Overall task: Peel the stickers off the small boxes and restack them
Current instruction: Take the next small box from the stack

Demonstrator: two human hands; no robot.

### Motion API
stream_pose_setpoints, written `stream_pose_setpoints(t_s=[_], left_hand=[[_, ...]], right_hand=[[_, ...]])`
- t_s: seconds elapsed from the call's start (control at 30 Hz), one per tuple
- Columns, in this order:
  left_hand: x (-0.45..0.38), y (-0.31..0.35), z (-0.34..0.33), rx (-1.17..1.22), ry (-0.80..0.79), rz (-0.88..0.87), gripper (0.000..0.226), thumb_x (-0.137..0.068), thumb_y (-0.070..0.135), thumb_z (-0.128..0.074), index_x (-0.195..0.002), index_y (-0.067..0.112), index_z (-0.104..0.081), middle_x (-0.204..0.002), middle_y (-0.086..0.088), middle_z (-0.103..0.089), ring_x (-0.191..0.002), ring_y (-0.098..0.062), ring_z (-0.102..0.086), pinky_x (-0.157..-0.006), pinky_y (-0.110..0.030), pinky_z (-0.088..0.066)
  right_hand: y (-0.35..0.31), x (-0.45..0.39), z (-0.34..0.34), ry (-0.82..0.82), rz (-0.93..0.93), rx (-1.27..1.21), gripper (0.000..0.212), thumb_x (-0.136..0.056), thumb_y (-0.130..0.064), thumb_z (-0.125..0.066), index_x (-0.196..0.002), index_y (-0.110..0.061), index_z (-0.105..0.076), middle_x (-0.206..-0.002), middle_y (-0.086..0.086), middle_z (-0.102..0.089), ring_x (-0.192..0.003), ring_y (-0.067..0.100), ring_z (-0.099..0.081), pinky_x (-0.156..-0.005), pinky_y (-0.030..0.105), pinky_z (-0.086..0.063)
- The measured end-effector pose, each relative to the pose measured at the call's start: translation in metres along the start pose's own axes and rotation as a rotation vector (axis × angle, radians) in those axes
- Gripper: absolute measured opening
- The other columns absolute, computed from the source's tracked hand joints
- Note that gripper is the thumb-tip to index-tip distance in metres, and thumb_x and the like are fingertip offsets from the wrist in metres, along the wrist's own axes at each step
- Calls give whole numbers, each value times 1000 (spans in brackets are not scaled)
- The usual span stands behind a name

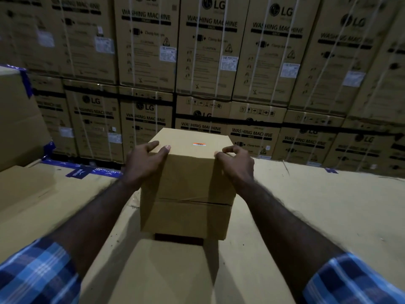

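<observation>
Both hands on top box, sticker not yet peeled.
Left hand (145, 160) and right hand (235, 160) clasp the top box (188, 167) corners, fingers curled over its edge, probably steadying the stack; sticker (199, 144) between them.

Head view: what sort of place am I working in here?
Most likely a warehouse or appliance stockroom. A wall of strapped washing machine cartons stands stacked two high at the back, and the small boxes sit on a big flat carton used as a work surface.

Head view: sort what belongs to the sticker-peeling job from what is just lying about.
Job:
- top small box, gripped by left hand and right hand
- orange sticker on its top
- lower small box

Lying about:
- washing machine cartons
- big carton
- blue tape
</observation>
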State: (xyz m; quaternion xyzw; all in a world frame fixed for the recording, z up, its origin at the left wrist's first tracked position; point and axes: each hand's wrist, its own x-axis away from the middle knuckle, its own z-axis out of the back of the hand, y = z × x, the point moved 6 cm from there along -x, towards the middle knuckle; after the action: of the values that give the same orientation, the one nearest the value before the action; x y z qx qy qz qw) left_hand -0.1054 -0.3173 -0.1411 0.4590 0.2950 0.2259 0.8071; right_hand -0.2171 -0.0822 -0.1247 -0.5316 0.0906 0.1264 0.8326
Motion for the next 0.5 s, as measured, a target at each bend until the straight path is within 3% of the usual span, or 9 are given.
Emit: stream_pose_setpoints(t_s=[0.1,0.17,0.27,0.37,0.5], left_hand=[[11,40,1,-7,15,-89,62,-88,47,-61,-141,17,-47,-144,-15,-46,-124,-28,-50,-88,-37,-51],[22,69,3,-10,34,-151,63,-88,48,-60,-141,16,-46,-142,-16,-47,-122,-27,-52,-89,-40,-53],[39,112,6,-35,69,-218,64,-88,51,-59,-141,17,-46,-143,-14,-47,-125,-28,-51,-94,-45,-51],[58,154,3,-25,84,-280,63,-89,50,-57,-142,17,-45,-143,-14,-47,-125,-27,-50,-90,-38,-51],[87,206,-6,7,69,-345,60,-91,46,-57,-142,17,-44,-143,-14,-47,-124,-26,-50,-80,-28,-49]], right_hand=[[-15,3,35,17,37,-8,37,-83,-42,-69,-114,-23,-65,-106,2,-63,-85,15,-61,-78,42,-58],[-27,5,61,38,84,-18,38,-87,-39,-68,-120,-20,-63,-106,0,-59,-76,5,-55,-68,32,-56],[-47,9,103,75,132,-38,39,-87,-38,-69,-120,-19,-64,-118,4,-60,-90,13,-58,-76,35,-58],[-64,15,145,112,169,-57,38,-85,-39,-70,-118,-20,-65,-122,7,-62,-97,16,-60,-81,39,-58],[-75,26,203,153,221,-49,39,-87,-38,-69,-122,-20,-63,-127,6,-58,-92,9,-51,-71,25,-52]])
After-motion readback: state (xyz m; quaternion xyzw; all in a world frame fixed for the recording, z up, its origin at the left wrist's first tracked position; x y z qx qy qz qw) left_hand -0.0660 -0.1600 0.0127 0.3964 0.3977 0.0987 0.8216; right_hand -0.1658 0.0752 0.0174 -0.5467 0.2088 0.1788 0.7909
